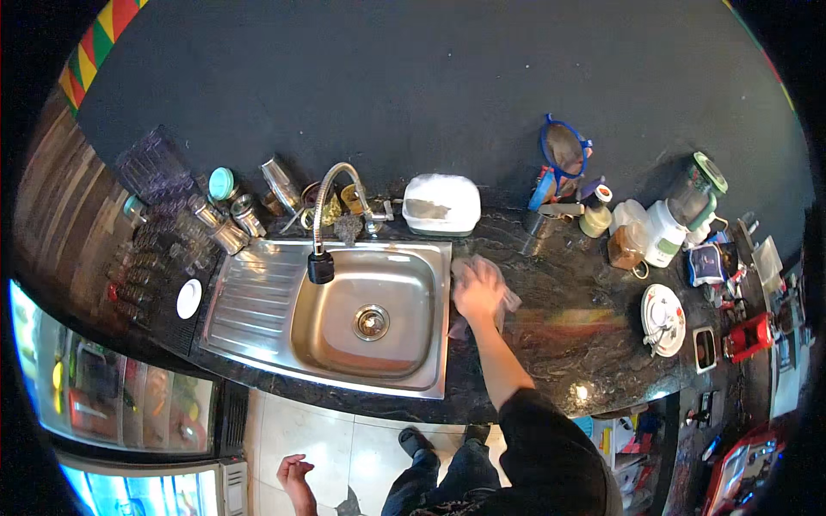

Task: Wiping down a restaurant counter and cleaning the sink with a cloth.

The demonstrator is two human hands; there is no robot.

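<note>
My right hand (481, 291) presses down on a crumpled, thin pale cloth (510, 302), which lies on the dark marbled countertop (555, 361) just right of the sink. Part of the cloth is hidden under the palm. My left hand (295, 476) hangs low over the floor in front of the counter, fingers loosely bent, with nothing seen in it. A stainless steel sink (368, 348) with a ribbed drainboard (251, 297) is set into the counter. Its flexible-neck faucet (321, 264) arches over the basin from behind.
Behind the sink sit a white plastic tub (445, 200) and a steel-wool scourer (348, 228). Metal shakers (281, 184) and glassware (193, 248) crowd the left. Toward the right are a blue-rimmed strainer (564, 148), jars, a blender (668, 232) and stacked plates (663, 320).
</note>
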